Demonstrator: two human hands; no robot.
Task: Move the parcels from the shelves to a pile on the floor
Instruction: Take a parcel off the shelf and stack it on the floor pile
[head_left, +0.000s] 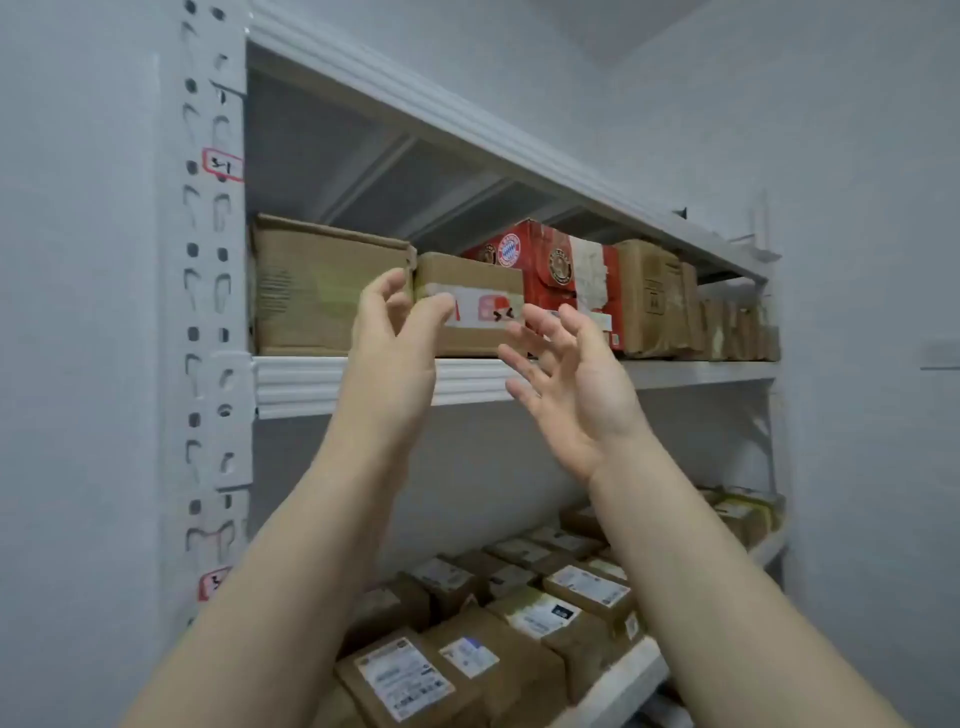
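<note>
- The fingers (387, 285) of the left hand (395, 338) were spread and loosely curved and gripped nothing. The thumb overlapped the left end of the label on the small cardboard parcel (478, 280); contact could not be confirmed.
- The fingers (540, 326) of the right hand (574, 387) were straight and fanned apart and held nothing. The palm was turned toward the left hand. These fingers lay in front of the parcel's lower right corner.
- Both forearms rose from the lower edge of the view, one on each side of that parcel.
- The small cardboard parcel stood at the front edge of the upper shelf (311, 387), between the two hands. It carried a white and pink label with handwritten marks.
- A large cardboard box (317, 291) stood just beside it on the left.
- A red carton (550, 280) bearing a football club crest stood just beside it on the right, set further back.
- A tall brown parcel (649, 301) stood next to the red carton, and a row of smaller parcels (737, 332) ran from there to the far end of the shelf.
- The lower shelf (623, 673) held many labelled parcels (400, 675) laid flat in rows.
- The perforated white upright (213, 312) carried a red-bordered tag (223, 165) with handwriting.
</note>
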